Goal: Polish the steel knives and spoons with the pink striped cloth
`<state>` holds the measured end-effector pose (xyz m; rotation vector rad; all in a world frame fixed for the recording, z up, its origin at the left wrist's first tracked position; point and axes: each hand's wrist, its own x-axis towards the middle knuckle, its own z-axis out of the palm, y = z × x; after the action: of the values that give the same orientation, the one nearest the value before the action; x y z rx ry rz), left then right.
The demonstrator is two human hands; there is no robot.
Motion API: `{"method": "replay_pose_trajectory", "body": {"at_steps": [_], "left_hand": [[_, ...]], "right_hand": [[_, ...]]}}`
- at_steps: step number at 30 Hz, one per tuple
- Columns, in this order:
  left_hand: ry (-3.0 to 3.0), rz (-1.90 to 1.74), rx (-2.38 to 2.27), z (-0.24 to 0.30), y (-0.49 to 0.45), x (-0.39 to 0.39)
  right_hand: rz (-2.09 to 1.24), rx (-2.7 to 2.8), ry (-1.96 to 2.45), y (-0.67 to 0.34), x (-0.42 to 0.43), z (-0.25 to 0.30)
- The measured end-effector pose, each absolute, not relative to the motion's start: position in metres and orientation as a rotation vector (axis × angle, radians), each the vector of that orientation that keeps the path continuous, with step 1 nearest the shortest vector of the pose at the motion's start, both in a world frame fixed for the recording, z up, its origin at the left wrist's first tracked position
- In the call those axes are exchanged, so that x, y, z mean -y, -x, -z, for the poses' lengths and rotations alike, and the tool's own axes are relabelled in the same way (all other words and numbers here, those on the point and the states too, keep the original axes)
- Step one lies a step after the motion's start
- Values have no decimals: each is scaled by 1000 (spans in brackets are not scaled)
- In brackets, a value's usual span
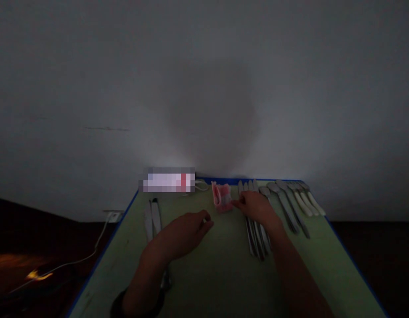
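Note:
A folded pink-and-white cloth (223, 198) stands near the back of the table, its left side showing an open fold. At its right edge, the fingertips of my right hand (255, 206) are pinched together on the cloth. My left hand (187, 232) hovers left of and nearer than the cloth, fingers curled with a gap between thumb and fingers, nothing visible in it. Under my right hand lies a row of several table knives (253, 238), partly hidden by it. Two more knives (156, 216) lie beneath my left forearm, which covers their middles.
Metal spoons (283, 203) and white-handled forks (305, 201) lie at the back right. A glowing, blurred-out box-shaped object (167, 182) sits at the back left, with a white cord loop (201, 184) beside it. Behind the blue-edged green table (204, 282) rises a grey wall (204, 88).

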<state>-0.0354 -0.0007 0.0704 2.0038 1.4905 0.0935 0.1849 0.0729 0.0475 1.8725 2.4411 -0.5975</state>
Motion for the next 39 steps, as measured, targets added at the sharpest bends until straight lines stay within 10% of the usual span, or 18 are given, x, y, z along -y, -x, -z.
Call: {"method": "replay_pose_trajectory", "body": {"at_steps": [16, 39], "left_hand": [[-1885, 50, -2338, -33, 83, 43], [-1639, 307, -2195, -34, 114, 49]], "right_hand": [[859, -2813, -1677, -136, -41, -44], [810, -2699, -1567, -137, -30, -60]]}}
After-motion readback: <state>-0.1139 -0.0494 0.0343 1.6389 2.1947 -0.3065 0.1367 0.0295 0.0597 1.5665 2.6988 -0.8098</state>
